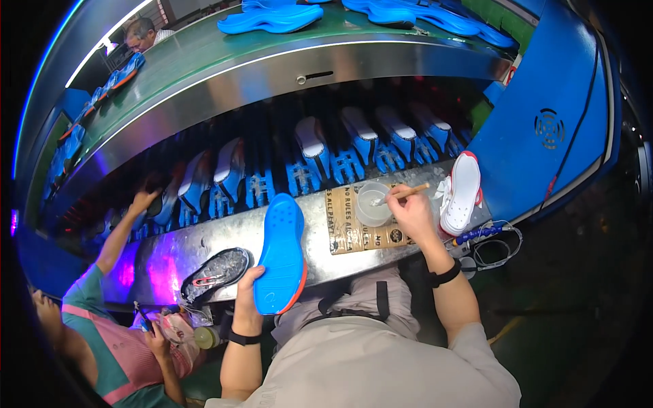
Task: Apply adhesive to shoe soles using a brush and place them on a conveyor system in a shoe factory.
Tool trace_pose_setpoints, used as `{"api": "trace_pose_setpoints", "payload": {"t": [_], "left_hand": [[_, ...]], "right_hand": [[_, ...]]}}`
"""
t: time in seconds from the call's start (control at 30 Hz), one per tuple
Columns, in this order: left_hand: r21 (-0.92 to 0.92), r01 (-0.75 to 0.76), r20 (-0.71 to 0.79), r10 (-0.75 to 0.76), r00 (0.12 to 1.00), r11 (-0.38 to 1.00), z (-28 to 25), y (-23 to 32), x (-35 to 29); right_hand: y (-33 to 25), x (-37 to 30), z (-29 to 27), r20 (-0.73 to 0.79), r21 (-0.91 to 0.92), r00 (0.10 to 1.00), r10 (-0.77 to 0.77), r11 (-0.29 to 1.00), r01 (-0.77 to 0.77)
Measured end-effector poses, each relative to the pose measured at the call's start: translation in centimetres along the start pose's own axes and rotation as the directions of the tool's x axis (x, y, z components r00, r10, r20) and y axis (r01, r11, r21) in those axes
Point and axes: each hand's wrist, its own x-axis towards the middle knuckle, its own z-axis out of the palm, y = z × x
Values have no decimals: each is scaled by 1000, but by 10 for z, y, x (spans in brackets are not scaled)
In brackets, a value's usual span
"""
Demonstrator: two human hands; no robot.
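My left hand grips a blue shoe sole by its left side near the heel. The sole stands tilted up in front of my lap, with an orange edge along its lower right. In my right hand is a brush with a wooden handle; its tip is down inside a translucent plastic cup. That cup rests on a piece of printed cardboard on the metal ledge. Just right of my right hand lies a white-bottomed shoe. A dark shoe upper under clear wrapping lies left of the sole.
Behind the metal ledge, several shoes hang on racks inside a machine. More blue soles sit on the green belt above. A co-worker reaches in at left. Coiled tubing hangs at right.
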Motion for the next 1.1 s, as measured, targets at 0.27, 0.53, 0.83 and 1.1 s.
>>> {"api": "trace_pose_setpoints", "payload": {"t": [0.27,0.53,0.83,1.1], "left_hand": [[-581,243,358,-24,934,777,16,-35,-22],[-113,-31,324,66,944,993,33,-20,-18],[116,-79,264,46,963,990,61,-1,-42],[175,-103,253,56,966,979,75,6,-54]], "right_hand": [[-5,-1,2,19,23,1000,23,999,-24],[-16,-22,4,43,338,996,84,937,-93],[-84,-47,44,221,451,894,-389,854,260],[-95,-39,54,158,358,847,-507,829,429]]}}
